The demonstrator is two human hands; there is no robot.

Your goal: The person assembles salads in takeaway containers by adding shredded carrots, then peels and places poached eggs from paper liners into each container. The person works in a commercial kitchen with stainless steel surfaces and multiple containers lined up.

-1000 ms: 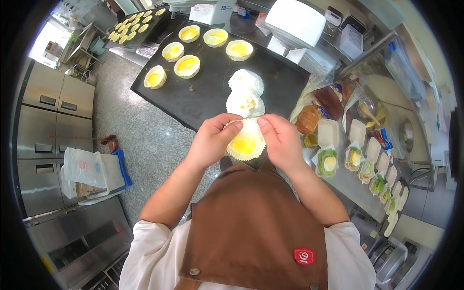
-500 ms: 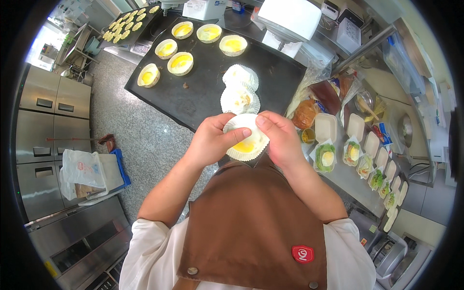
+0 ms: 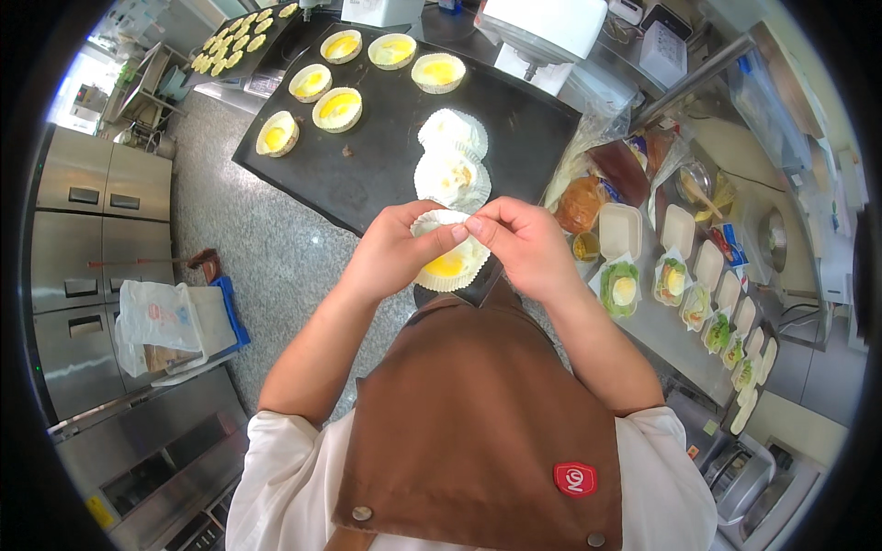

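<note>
Both my hands hold a white fluted paper baking cup with egg in it, yellow yolk showing (image 3: 447,264), above the near corner of a dark baking tray (image 3: 367,179). My left hand (image 3: 393,250) grips the cup's left side, its thumb lying across the far rim. With thumb and fingertips, my right hand (image 3: 525,246) pinches the rim at the upper right. Just beyond lie two flattened paper cups with white residue, the nearer cup (image 3: 450,179) overlapping the farther cup (image 3: 454,131). Farther left on the tray stand several egg-filled paper cups (image 3: 338,109).
On the right counter, a row of open takeaway boxes (image 3: 621,231) holds lettuce and egg (image 3: 624,290). Bagged bread (image 3: 582,204) lies behind them. A white machine (image 3: 542,32) stands beyond the tray. Another tray of small pastries (image 3: 241,44) is at far left.
My thumbs have come together at the cup's far rim, and the right fingers now pinch it. The rim there is bent inward. The tray's contents stay put.
</note>
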